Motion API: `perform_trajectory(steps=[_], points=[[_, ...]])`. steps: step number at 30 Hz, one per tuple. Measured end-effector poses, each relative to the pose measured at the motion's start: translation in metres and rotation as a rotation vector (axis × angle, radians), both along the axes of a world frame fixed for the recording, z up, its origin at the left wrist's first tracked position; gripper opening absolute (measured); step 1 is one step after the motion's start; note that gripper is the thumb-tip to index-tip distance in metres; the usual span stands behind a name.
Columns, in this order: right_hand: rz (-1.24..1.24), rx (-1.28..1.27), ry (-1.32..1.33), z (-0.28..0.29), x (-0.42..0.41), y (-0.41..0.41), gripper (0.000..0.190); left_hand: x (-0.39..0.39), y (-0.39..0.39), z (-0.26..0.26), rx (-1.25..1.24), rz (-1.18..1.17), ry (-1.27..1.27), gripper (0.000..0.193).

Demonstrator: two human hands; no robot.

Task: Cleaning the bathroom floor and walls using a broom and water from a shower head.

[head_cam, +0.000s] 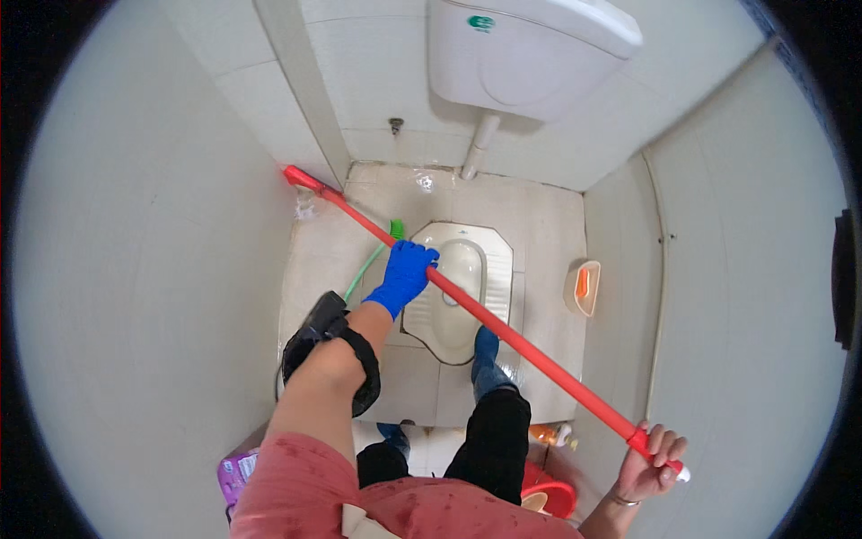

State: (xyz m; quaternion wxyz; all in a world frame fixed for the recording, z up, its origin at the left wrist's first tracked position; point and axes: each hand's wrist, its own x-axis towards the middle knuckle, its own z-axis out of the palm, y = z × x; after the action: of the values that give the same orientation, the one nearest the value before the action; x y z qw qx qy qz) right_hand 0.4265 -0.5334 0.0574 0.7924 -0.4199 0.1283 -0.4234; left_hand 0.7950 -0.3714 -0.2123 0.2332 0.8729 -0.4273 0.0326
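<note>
My left hand, in a blue rubber glove, is closed around the middle of a long red pole. The bare right hand grips the same pole near its white-tipped end, at the lower right. From there the pole slants across a ceramic squat toilet to a red cleaning head at the foot of the left wall. Whitish foam or bristles show under that head; I cannot tell which. A green brush with a thin light-green handle lies partly behind my gloved hand.
A black bin stands under my left forearm. A white cistern and its pipe hang ahead. Right lies a beige holder with an orange item. Near my feet are a step edge, an orange bottle, a red basin and a purple package.
</note>
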Motion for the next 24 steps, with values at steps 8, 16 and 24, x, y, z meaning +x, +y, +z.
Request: perform_trajectory(steps=[8, 16, 24], points=[[-0.272, -0.160, -0.511, 0.086, -0.147, -0.066, 0.028, -0.074, -0.065, 0.219, -0.425, -0.332, -0.229, 0.015], [-0.245, -0.012, -0.484, 0.019, -0.145, -0.034, 0.027, -0.069, -0.043, 0.163, -0.308, -0.292, -0.245, 0.014], [-0.207, -0.121, -0.407, 0.036, -0.131, 0.012, 0.025, -0.068, -0.022, 0.118, -0.130, -0.238, -0.142, 0.019]])
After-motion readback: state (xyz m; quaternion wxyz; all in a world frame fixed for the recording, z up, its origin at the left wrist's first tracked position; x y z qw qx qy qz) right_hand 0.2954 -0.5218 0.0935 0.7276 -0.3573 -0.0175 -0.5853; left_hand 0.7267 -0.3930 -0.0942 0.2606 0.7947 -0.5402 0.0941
